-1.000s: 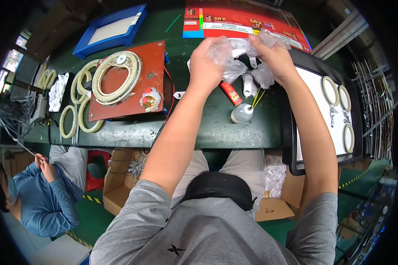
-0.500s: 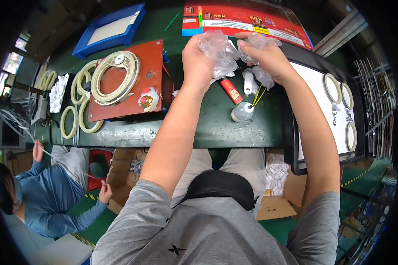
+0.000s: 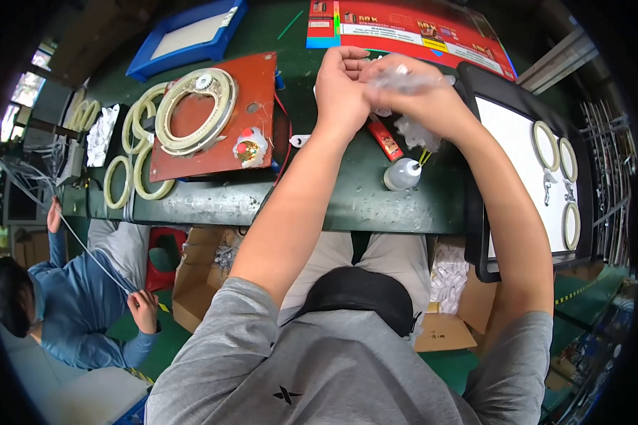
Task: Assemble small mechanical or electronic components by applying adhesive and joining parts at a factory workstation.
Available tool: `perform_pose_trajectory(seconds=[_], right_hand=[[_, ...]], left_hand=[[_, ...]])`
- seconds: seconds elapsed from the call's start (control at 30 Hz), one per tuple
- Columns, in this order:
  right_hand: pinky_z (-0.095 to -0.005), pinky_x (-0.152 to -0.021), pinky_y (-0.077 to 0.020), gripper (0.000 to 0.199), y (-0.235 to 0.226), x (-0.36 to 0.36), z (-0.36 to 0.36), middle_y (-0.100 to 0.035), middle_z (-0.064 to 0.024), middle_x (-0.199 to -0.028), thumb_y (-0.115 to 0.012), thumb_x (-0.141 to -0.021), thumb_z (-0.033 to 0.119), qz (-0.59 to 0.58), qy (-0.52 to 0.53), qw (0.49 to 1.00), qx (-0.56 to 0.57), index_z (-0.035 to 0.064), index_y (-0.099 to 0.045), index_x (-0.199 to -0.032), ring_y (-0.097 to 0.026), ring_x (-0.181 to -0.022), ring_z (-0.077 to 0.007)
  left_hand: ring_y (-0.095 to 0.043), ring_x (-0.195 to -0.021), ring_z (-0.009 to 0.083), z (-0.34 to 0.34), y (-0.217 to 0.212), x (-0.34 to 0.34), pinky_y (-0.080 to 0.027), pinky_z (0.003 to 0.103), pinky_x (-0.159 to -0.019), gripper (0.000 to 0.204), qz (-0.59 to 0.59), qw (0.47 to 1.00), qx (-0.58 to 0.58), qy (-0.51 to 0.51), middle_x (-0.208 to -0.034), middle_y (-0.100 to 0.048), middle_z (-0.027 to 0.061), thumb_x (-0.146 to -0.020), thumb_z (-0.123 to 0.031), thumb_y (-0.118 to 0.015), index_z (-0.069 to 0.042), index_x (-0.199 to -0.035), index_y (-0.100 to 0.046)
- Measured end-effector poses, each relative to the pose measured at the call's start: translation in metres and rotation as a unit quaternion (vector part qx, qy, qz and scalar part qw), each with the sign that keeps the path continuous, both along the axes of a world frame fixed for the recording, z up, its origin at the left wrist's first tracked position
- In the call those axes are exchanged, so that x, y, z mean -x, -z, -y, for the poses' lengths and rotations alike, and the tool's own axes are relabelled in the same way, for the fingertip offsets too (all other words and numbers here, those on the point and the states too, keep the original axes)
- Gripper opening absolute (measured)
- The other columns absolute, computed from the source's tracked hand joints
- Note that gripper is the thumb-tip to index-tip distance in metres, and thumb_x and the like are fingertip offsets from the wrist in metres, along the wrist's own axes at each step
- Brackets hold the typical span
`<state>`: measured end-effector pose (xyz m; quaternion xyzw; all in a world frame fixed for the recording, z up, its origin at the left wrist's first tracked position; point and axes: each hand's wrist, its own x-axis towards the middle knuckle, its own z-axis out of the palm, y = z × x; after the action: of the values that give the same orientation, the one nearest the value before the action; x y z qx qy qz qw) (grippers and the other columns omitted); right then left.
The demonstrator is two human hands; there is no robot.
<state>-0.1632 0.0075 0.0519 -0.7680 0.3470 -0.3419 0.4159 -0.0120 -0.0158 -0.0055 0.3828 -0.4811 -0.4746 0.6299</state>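
My left hand (image 3: 342, 88) and my right hand (image 3: 424, 99) meet above the green table (image 3: 319, 198), both closed on a crumpled clear plastic bag (image 3: 404, 79) stretched between them. More of the bag's white plastic (image 3: 412, 132) hangs below my right hand. Beneath the hands lie a red tube (image 3: 384, 138) and a small white squeeze bottle (image 3: 402, 174). What is inside the bag cannot be made out.
A red board (image 3: 255, 106) carrying a cream ring (image 3: 191, 110) lies left of my hands, with more cream rings (image 3: 138, 159) beside it. A black tray (image 3: 517, 156) with rings is on the right. A blue tray (image 3: 191, 35) and a red box (image 3: 411, 28) sit at the back. A person in blue (image 3: 57, 312) sits lower left.
My hands have drawn closer together and bunched the plastic bag into a tighter wad. The person at lower left has moved an arm along a thin line.
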Motion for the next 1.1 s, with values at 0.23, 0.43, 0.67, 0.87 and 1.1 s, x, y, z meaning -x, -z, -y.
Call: perform_pose_trajectory(seconds=[0.23, 0.43, 0.67, 0.87, 1.1], right_hand=[[-0.0250, -0.062, -0.0394, 0.034, 0.007, 0.030, 0.021, -0.065, 0.0003, -0.084, -0.080, -0.082, 0.041, 0.106, 0.301, 0.942, -0.105, 0.0107, -0.072, -0.095, -0.056, -0.074, -0.0070], [-0.0237, -0.066, -0.0449, 0.038, 0.006, 0.018, 0.011, -0.065, 0.0007, -0.088, -0.080, -0.084, 0.028, 0.075, 0.180, 0.979, -0.059, 0.0097, -0.065, -0.114, -0.059, -0.078, -0.0063], [-0.0259, -0.077, -0.0502, 0.033, 0.008, 0.019, 0.012, -0.070, -0.0016, -0.096, -0.074, -0.090, 0.028, -0.024, 0.190, 0.980, -0.061, 0.0025, -0.069, -0.110, -0.063, -0.089, -0.0075], [-0.0234, -0.078, -0.0484, 0.038, 0.008, 0.034, 0.022, -0.066, -0.0012, -0.100, -0.066, -0.095, 0.032, 0.195, 0.166, 0.941, -0.222, 0.0058, -0.065, -0.122, -0.062, -0.089, -0.0080], [-0.0261, -0.087, -0.0493, 0.041, -0.001, 0.033, 0.018, -0.067, -0.0032, -0.110, -0.061, -0.097, 0.032, 0.230, 0.118, 0.941, -0.218, 0.0059, -0.062, -0.129, -0.064, -0.101, -0.0120]], left_hand=[[-0.061, -0.074, 0.0078, -0.001, -0.016, -0.009, -0.051, 0.021, -0.066, 0.021, -0.094, 0.992, 0.080, 0.030, -0.087, -0.066, 0.0051, -0.088, -0.007, -0.073, 0.001, -0.102, -0.060], [-0.062, -0.072, 0.0075, -0.010, -0.024, -0.008, -0.051, 0.021, -0.062, 0.020, -0.047, 0.996, 0.065, 0.043, -0.088, -0.069, 0.0067, -0.088, -0.007, -0.073, 0.003, -0.103, -0.063], [-0.064, -0.077, 0.0096, -0.010, -0.024, -0.006, -0.052, 0.022, -0.066, 0.026, -0.045, 0.994, 0.052, 0.079, -0.096, -0.070, 0.0095, -0.087, -0.003, -0.072, 0.003, -0.111, -0.062], [-0.062, -0.096, 0.0141, -0.005, -0.014, -0.005, -0.050, 0.026, -0.082, 0.042, -0.123, 0.978, 0.022, 0.166, -0.111, -0.066, 0.0123, -0.089, -0.006, -0.067, 0.002, -0.128, -0.054], [-0.066, -0.081, 0.0129, -0.006, -0.008, -0.004, -0.053, 0.027, -0.072, 0.025, 0.063, 0.989, 0.029, 0.134, -0.094, -0.070, 0.0074, -0.090, -0.008, -0.067, 0.003, -0.113, -0.064]])
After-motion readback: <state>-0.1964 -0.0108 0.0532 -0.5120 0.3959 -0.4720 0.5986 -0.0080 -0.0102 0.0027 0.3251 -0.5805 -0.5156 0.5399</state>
